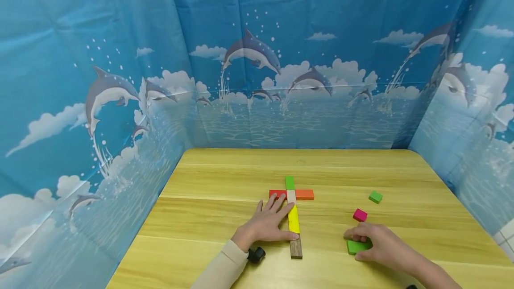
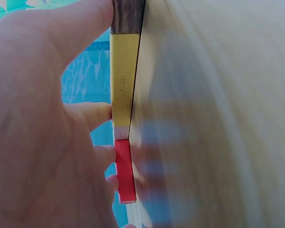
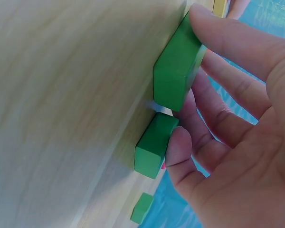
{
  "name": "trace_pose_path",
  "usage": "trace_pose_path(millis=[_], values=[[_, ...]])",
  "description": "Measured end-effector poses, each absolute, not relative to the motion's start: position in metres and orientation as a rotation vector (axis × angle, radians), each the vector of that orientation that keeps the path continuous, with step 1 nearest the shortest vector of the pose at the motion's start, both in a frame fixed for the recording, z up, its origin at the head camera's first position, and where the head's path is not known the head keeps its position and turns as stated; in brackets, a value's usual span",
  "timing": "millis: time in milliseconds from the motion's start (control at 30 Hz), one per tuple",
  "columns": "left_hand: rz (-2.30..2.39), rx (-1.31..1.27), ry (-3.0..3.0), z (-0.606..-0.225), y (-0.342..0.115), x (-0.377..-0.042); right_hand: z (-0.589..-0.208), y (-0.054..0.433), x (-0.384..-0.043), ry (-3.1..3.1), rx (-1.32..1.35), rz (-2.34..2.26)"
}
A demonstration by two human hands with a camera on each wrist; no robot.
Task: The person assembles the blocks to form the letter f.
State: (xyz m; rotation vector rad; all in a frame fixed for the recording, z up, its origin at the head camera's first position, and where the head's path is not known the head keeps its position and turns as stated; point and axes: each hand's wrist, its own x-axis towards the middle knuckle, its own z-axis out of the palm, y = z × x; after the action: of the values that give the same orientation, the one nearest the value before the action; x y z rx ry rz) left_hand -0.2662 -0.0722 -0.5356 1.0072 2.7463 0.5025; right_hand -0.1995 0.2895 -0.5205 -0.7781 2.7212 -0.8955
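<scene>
Flat wooden blocks form a cross on the table: green [image 1: 289,183] at the top, pale [image 1: 291,197] in the centre, red [image 1: 275,192] and orange [image 1: 304,194] at the sides, yellow [image 1: 294,221] and dark brown [image 1: 296,249] below. My left hand [image 1: 265,227] rests on it with spread fingers, fingertips on the red and centre pieces, thumb by the yellow-brown joint. To the right, my right hand [image 1: 381,245] pinches a long green block [image 3: 175,66] between thumb and fingers. A shorter green block [image 3: 154,145] lies by its little finger, hidden in the head view.
Beyond the right hand lie a crimson block [image 1: 360,215] and a small green block [image 1: 375,197], apart from each other. The wood-grain table [image 1: 225,168] meets a blue dolphin-print curtain [image 1: 257,119] at the back and sides.
</scene>
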Motion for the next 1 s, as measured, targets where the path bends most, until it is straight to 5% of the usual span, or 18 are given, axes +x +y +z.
trace_pose_path(millis=[1000], values=[[0.498,1.000,2.730,-0.541,-0.074,-0.271,-0.514,0.282,-0.209,2.823,-0.650,-0.987]])
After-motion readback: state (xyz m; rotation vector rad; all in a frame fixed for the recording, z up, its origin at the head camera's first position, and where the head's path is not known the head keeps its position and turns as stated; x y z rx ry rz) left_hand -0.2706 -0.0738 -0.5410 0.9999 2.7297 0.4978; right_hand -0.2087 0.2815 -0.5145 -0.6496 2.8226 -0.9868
